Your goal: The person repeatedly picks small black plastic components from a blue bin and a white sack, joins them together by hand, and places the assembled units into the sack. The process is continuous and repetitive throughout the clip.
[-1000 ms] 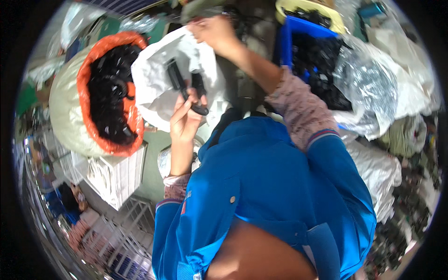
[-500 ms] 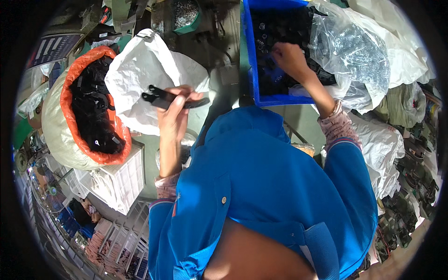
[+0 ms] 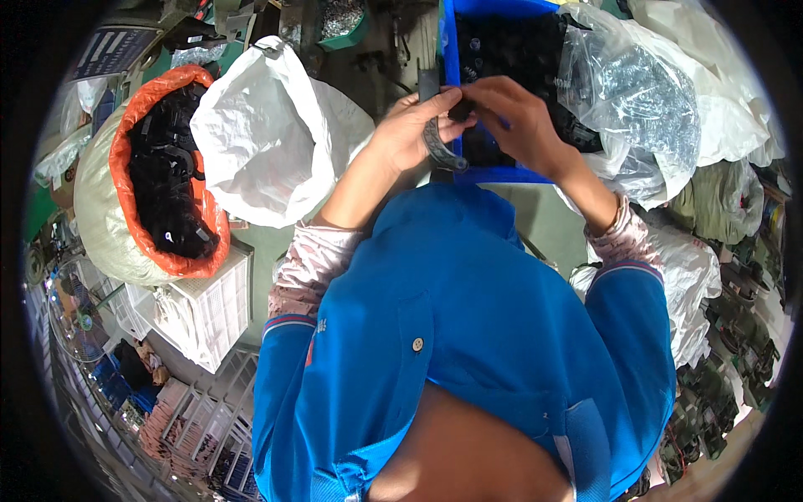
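Observation:
In front of the blue bin's left wall, my left hand (image 3: 403,132) is closed around a long black plastic part (image 3: 436,144). The part stands roughly upright, with a straight upper end and a curved, hook-like lower end. My right hand (image 3: 525,121) meets it from the right, its fingertips pinching a small dark piece (image 3: 461,109) against or close beside the part. Exact contact is hidden by the fingers. Behind and below the right hand, the blue bin (image 3: 502,175) holds many small black pieces.
Left of my hands stands an open white sack (image 3: 266,138). Beyond it is a sack with an orange lining (image 3: 122,171), full of black parts, near a white crate (image 3: 219,322). Clear plastic bags (image 3: 631,100) lie right of the bin. A green container (image 3: 345,38) sits at the back.
My left hand has carried the black part rightward from over the white sack and turned it upright. My right hand has come up out of the bin's contents, leftward to the part.

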`<state>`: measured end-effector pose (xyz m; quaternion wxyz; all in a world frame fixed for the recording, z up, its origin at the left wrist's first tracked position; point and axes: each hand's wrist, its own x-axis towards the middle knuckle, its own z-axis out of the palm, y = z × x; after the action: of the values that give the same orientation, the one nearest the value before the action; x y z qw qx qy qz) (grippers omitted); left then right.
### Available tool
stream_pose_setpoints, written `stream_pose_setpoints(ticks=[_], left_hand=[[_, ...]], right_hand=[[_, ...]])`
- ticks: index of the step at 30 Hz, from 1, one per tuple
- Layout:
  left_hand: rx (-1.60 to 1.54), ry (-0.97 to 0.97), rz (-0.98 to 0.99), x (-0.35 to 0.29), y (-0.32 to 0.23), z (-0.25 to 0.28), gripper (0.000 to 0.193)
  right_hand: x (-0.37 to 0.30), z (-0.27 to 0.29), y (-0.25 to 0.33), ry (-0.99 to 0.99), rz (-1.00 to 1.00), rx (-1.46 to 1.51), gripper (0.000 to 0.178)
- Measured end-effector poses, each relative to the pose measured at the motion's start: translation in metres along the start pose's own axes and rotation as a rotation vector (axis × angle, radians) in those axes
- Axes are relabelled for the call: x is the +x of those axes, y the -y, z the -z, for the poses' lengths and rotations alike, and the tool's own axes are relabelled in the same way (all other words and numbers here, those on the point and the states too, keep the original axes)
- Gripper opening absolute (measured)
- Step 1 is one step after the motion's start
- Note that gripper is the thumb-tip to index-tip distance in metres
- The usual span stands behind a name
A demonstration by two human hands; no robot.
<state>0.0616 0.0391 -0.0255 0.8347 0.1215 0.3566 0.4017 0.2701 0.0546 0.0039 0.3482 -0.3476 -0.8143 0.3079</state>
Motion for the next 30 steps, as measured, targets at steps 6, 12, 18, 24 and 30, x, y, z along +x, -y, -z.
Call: stream_pose_setpoints(ticks=[6, 12, 18, 24, 30], left_hand=[[0.022, -0.021, -0.132, -0.011, -0.007, 0.011, 0.027], [-0.027, 0.006, -0.197, -0.019, -0.003, 0.004, 0.013], [0.136, -0.067, -0.355, -0.011, 0.008, 0.007, 0.017], [0.68, -0.056, -0.5, 0.018, 0.019, -0.025, 0.024], [0.599, -0.111, -0.468, 0.027, 0.022, -0.033, 0.018]], right_hand=[[-0.026, 0.006, -0.096, 0.432, -0.154, -0.203, 0.034], [-0.047, -0.038, -0.151, 0.833, -0.14, -0.58, 0.021], [-0.024, 0.012, -0.112, 0.602, -0.496, 0.03, 0.01], [-0.002, 0.043, -0.033, 0.32, -0.685, 0.534, 0.019], [-0.011, 0.032, -0.032, 0.156, -0.535, 0.448, 0.02]])
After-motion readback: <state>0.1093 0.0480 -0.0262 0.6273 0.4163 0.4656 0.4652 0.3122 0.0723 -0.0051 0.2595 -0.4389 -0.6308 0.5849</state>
